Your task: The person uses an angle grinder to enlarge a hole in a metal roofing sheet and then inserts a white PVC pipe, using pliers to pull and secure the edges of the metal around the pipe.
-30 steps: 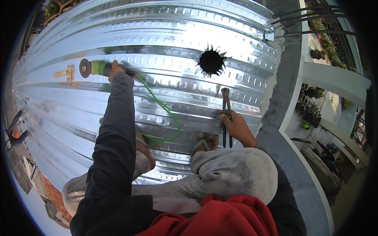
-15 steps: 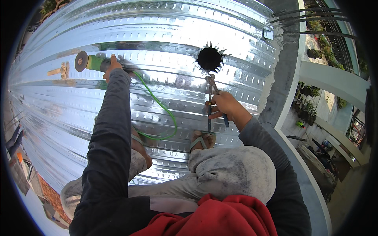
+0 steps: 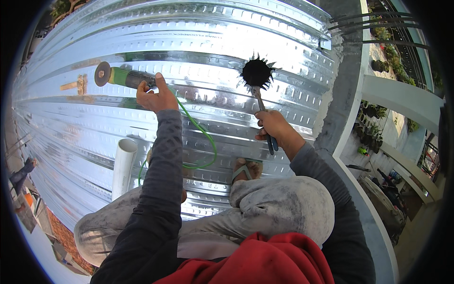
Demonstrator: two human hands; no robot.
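My left hand (image 3: 158, 94) is at the rear end of a green angle grinder (image 3: 120, 76), its thumb and index finger spread apart. The grinder lies on the ribbed metal sheet (image 3: 208, 71) with its disc toward the left. A green cord (image 3: 201, 128) curves from its tail end toward me. In my right hand (image 3: 279, 127) is a pair of pincers (image 3: 261, 105) with dark blue handles, squeezed together. The pincers' jaws meet the near rim of a round hole (image 3: 257, 73), whose edge is cut into jagged, bent-up metal teeth.
A hammer (image 3: 75, 85) lies left of the grinder. Beside my left forearm is a white pipe (image 3: 125, 165). On the right the sheet ends at a concrete edge (image 3: 338, 94), with a drop to a planted yard beyond. Dark rods (image 3: 378, 19) stick out at the upper right.
My left hand has slid right along the grinder to its tail, its fingers loosening. The pincers' spread handles have come together, with the jaws at the hole's rim. The white pipe has come into view.
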